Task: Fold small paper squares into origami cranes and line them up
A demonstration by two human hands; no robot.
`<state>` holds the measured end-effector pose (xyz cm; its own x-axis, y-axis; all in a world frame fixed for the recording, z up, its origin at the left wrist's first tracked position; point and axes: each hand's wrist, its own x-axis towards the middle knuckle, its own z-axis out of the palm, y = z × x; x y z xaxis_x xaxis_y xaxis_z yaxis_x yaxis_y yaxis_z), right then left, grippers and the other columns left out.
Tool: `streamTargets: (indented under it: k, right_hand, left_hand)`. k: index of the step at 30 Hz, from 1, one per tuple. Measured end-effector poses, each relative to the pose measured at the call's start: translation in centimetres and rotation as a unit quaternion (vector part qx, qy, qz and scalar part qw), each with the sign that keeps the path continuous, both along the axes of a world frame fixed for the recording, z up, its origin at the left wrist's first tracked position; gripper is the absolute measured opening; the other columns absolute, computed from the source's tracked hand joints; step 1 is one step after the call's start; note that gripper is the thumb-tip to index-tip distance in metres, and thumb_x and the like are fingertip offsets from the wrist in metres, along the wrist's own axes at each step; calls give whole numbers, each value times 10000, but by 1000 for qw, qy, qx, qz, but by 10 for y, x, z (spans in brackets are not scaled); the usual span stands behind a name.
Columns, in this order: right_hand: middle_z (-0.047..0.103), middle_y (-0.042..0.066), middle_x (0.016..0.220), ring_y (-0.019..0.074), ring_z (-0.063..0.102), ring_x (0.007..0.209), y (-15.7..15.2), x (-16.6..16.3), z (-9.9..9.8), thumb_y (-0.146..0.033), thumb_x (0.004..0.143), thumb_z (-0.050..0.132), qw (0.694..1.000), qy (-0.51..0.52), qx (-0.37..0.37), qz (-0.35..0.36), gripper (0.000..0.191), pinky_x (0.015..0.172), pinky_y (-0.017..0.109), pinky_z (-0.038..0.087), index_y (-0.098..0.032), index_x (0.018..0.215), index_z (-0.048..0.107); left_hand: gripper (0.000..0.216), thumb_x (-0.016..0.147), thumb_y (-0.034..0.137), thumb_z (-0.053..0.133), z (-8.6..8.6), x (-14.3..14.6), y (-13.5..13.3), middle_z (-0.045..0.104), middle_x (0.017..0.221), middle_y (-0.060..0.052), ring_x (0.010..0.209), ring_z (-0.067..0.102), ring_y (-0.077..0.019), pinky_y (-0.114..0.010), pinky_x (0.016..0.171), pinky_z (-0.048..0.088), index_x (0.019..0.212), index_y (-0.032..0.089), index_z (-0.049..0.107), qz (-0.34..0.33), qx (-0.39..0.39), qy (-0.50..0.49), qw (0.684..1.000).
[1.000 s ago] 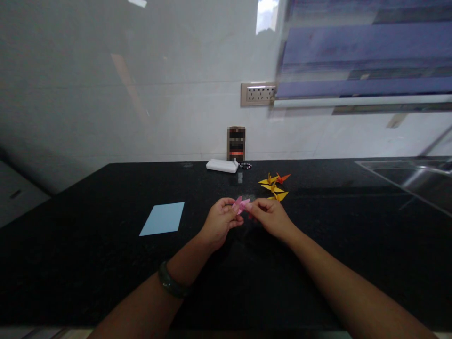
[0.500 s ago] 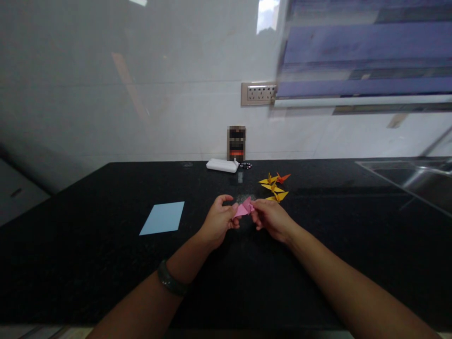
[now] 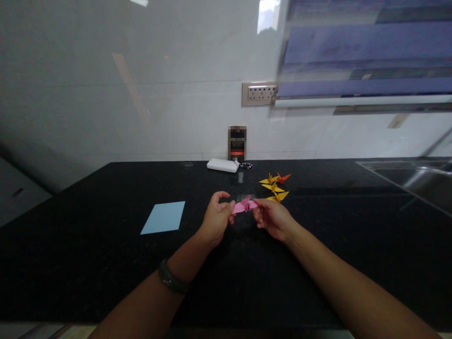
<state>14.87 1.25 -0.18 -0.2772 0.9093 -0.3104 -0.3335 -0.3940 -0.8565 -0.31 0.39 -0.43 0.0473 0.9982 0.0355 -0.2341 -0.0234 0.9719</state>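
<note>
A small pink folded paper figure [image 3: 244, 205] is held just above the black counter [image 3: 88, 254], stretched flat between both hands. My left hand [image 3: 216, 219] pinches its left tip with thumb and fingers. My right hand [image 3: 272, 218] pinches its right tip. A dark band sits on my left wrist [image 3: 170, 280]. Just behind my right hand lie a few folded paper cranes [image 3: 274, 186], yellow ones and an orange one.
A light blue square sheet [image 3: 164, 217] lies flat to the left. At the back wall stand a white box [image 3: 222, 165], a small dark upright device [image 3: 237, 143] and a wall socket [image 3: 258, 93]. A steel sink [image 3: 409, 176] is at the far right.
The pink paper has spread out wider between my hands. Both hands have moved slightly apart and a little farther from me.
</note>
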Motion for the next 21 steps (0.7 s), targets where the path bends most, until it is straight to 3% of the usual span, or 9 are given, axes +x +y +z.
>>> streamTargets:
  k: [5,11,16,21]
  right_hand:
    - [502,-28,407,62,413,306,2,1,-2,-260,767,466,1000,-5,18,-8,235,306,168,343,-142,569,511]
    - [469,-44,413,51,371,311,3,1,-7,-318,720,520,987,-104,115,-49,253,311,169,317,-153,532,484]
    - [457,-46,420,54,379,333,-1,-3,-7,-294,713,477,937,-277,206,-53,254,340,174,300,-159,498,479]
    - [422,-47,425,61,389,391,-4,-4,-6,-241,703,446,881,-362,306,-4,247,382,174,280,-158,471,463]
  left_hand:
    - [290,673,299,597,-2,1,1,462,460,87,351,394,-45,-157,373,283,874,183,423,-8,-26,-3,1000]
    - [292,685,402,580,0,2,-2,528,544,17,397,448,-42,-183,419,372,672,119,512,-91,-99,11,991]
    - [199,665,285,617,3,1,-5,540,521,11,397,462,-44,-181,424,372,631,107,533,-104,-119,22,987]
    - [179,656,254,618,3,1,-6,526,484,12,367,440,-45,-183,392,350,594,105,543,-126,-128,19,984]
